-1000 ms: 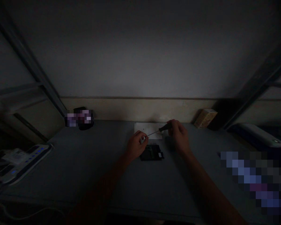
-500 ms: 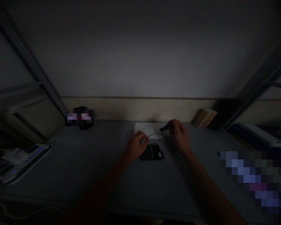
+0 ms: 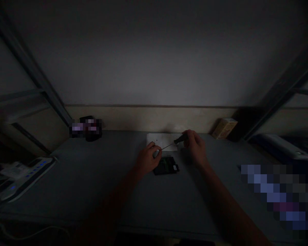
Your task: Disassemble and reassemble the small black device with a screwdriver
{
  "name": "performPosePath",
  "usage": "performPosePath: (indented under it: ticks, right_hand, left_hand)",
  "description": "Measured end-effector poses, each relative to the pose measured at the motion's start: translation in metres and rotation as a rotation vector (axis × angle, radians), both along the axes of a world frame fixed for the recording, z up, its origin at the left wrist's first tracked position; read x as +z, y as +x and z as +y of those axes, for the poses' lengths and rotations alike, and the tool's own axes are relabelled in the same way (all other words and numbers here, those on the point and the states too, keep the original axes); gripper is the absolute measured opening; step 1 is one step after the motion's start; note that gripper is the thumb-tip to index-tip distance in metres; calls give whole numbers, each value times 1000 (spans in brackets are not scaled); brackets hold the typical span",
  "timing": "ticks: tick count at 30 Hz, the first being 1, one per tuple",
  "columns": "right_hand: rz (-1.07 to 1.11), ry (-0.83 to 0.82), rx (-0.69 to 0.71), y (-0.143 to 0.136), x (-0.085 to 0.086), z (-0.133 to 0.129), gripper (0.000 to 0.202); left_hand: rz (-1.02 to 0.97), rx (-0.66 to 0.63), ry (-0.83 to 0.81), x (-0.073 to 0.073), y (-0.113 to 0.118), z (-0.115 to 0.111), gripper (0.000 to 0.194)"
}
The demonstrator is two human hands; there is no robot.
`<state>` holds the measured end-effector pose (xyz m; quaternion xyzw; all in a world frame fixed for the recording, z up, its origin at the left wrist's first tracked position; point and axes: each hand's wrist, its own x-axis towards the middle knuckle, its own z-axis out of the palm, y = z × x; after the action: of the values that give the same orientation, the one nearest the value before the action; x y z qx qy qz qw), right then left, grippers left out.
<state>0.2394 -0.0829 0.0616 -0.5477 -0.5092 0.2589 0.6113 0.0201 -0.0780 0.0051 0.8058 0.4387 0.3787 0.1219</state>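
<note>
My right hand (image 3: 195, 147) is closed round the dark handle of a screwdriver (image 3: 180, 139), whose thin shaft slopes down to the left. At the shaft's tip, the thumb and fingers of my left hand (image 3: 149, 158) are pinched together. Whatever lies between those fingertips is too small and dark to make out. Below the shaft, a flat black electronic part (image 3: 166, 166) with a greenish area and a small white label lies on the table, partly behind my left hand. Beyond it lies a white sheet of paper (image 3: 163, 138) with small dark specks on it.
A grey table (image 3: 87, 184) runs back to the wall. On the left lies a white power strip (image 3: 36, 171) with blue lights and cables. A small yellowish box (image 3: 224, 128) stands at the back right, and a dark object (image 3: 93, 133), partly blurred out, sits at the back left.
The view has shifted slightly. Both hands keep the same hold, with the screwdriver's tip still at the left fingertips.
</note>
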Motion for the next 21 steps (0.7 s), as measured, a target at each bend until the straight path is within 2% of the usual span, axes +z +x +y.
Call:
performPosePath:
  ticks: [13,21]
  right_hand:
    - [-16,1,4,0,-1,0,46]
    - [-16,14,3,-1,-1,-1,47]
  left_hand:
    - [-37,-26,32,-1,-1,1,10]
    - [-35,-10,-12,5,0,-2,13]
